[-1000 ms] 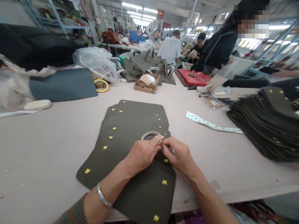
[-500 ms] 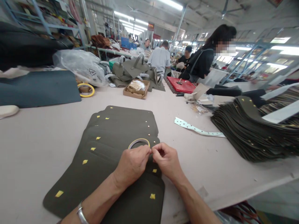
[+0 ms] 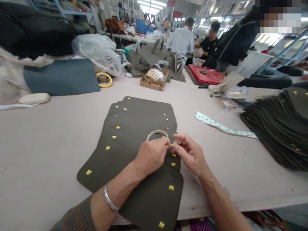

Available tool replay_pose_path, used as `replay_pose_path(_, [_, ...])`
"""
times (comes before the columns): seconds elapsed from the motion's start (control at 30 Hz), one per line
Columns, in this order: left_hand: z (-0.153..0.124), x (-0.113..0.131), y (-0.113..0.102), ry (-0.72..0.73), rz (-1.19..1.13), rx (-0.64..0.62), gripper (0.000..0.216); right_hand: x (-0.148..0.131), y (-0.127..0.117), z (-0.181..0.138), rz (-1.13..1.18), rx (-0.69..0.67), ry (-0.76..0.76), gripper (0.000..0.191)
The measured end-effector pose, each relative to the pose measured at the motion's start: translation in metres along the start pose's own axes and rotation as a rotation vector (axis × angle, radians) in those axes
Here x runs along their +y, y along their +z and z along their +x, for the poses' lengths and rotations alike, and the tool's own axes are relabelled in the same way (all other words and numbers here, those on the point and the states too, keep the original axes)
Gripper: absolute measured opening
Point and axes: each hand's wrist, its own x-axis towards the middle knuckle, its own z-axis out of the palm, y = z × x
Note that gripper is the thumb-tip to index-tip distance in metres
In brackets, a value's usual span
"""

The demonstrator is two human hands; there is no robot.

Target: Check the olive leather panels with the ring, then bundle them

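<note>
Overlapping dark olive panels (image 3: 141, 109) lie fanned out on the table, with small yellow tape pieces (image 3: 107, 148) along the left side and more on the right. Small metal studs (image 3: 167, 128) show near their upper right edge. My left hand (image 3: 154, 154) is closed on a roll of yellow tape (image 3: 157, 131), held over the panels. A short yellow strip (image 3: 171, 145) spans to my right hand (image 3: 189, 152), whose thumb and index finger pinch its end while the other fingers are loosely bent. The fingertips partly hide the strip.
A thick stack of dark panels (image 3: 276, 128) stands at right, beside a dotted pale strip (image 3: 223, 126). Farther back are a cardboard box (image 3: 154, 84), a red board (image 3: 207, 75), bag pieces (image 3: 154, 53) and another yellow tape roll (image 3: 105, 85). Co-workers are beyond the table.
The view has swung left and down. My hands have parted slightly, exposing a short yellow strip between them, and my right hand's outer fingers have loosened.
</note>
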Motion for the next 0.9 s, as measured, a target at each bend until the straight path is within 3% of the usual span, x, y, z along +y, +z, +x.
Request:
replay_pose_path(0.27, [0.0, 0.003, 0.001, 0.037, 0.097, -0.004, 0.008, 0.001, 0.003, -0.003, -0.283, 0.081, -0.148, 0.022])
replay_pose_path(0.43, [0.002, 0.007, 0.004, 0.023, 0.159, 0.077, 0.009, -0.007, 0.012, -0.004, -0.502, 0.152, -0.272, 0.015])
replay_pose_path(0.63, [0.003, 0.007, 0.001, 0.023, 0.108, 0.185, 0.017, -0.012, 0.022, 0.0, -0.564, 0.236, -0.312, 0.015])
replay_pose_path(0.7, [-0.001, 0.012, 0.0, 0.035, 0.039, 0.208, 0.018, -0.007, 0.02, 0.004, -0.553, 0.282, -0.255, 0.013])
replay_pose_path(0.8, [-0.008, 0.021, 0.001, 0.135, -0.056, 0.21, 0.02, 0.004, 0.006, 0.012, -0.372, 0.4, -0.038, 0.003])
replay_pose_path(0.9, [-0.009, 0.021, 0.001, 0.174, 0.008, 0.189, 0.023, 0.013, -0.013, 0.017, -0.053, 0.448, 0.099, 0.026])
